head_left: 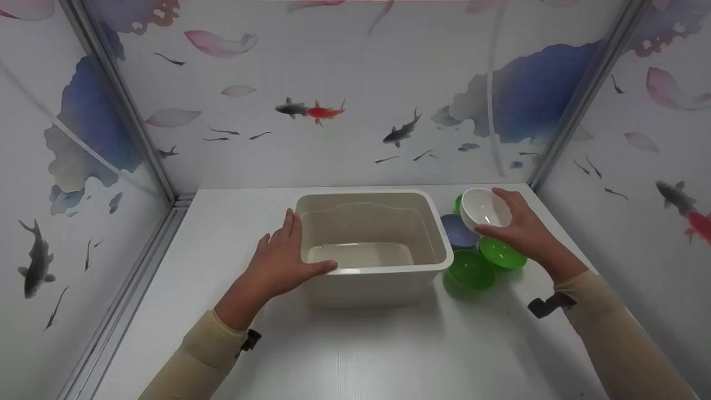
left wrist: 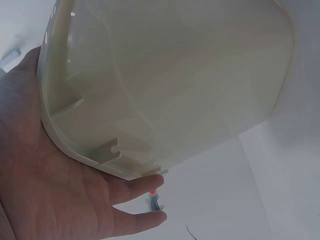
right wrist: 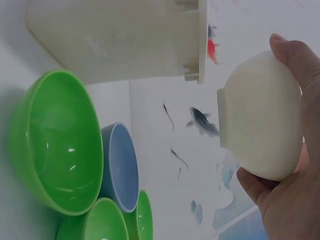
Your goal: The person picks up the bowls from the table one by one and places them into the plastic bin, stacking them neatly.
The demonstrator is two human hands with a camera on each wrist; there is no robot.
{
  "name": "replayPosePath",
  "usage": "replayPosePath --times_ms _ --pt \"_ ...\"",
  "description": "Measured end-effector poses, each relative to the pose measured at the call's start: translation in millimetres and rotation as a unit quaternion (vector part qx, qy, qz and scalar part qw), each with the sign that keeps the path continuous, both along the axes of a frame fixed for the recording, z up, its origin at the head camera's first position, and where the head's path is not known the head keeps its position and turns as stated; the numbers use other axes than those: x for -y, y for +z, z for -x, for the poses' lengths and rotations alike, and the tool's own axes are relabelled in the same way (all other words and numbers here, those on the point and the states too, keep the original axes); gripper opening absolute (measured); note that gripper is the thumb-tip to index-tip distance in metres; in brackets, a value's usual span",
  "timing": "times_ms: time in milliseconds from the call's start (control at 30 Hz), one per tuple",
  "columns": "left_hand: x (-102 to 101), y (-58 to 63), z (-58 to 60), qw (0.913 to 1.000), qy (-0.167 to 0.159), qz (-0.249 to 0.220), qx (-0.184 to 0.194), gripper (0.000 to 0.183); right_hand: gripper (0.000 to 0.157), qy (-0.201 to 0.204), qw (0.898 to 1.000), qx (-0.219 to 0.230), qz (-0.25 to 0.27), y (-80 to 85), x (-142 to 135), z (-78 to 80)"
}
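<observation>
A deep cream plastic bin (head_left: 366, 289) stands on the white table, its inside bare in the head view. My left hand (head_left: 283, 261) rests along the bin's left rim, thumb over the front edge and fingers stretched down the side. In the left wrist view that hand (left wrist: 65, 190) lies against the rim from outside. My right hand (head_left: 525, 228) grips a white bowl (head_left: 484, 209) between thumb and fingers, raised over the other bowls. The right wrist view shows the white bowl (right wrist: 262, 117) from its underside, foot ring facing the bin.
Right of the bin sit several bowls: a green bowl (head_left: 470, 271) in front, another green bowl (head_left: 502, 253) beside it, a blue bowl (head_left: 460, 231) behind, and a further green bowl (right wrist: 145, 215) partly hidden. Printed walls (head_left: 333, 155) enclose the table (head_left: 355, 355) at back and sides.
</observation>
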State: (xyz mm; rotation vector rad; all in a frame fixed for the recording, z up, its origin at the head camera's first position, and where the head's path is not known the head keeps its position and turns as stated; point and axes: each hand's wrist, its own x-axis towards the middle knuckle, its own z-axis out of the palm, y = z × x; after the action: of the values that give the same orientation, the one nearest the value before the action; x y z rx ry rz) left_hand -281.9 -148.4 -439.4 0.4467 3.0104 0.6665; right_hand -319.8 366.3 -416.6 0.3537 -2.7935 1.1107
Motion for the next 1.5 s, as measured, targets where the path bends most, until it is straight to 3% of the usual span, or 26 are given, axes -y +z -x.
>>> replayPosePath --times_ms 533,833,1500 --pt "1 -1.0 0.0 1.0 0.0 -0.006 -0.002 0.146 0.109 0.038 0.999 0.013 -0.007 22.9 35 0.9" --pt "1 1.3 -1.1 0.9999 -0.005 -0.013 -0.008 0.145 0.109 0.081 0.997 -0.009 0.01 35.4 49 8.9" --pt "1 -0.6 1.6 1.0 0.003 -0.005 -0.004 0.144 0.109 0.14 0.99 0.003 -0.024 53.6 91 17.0"
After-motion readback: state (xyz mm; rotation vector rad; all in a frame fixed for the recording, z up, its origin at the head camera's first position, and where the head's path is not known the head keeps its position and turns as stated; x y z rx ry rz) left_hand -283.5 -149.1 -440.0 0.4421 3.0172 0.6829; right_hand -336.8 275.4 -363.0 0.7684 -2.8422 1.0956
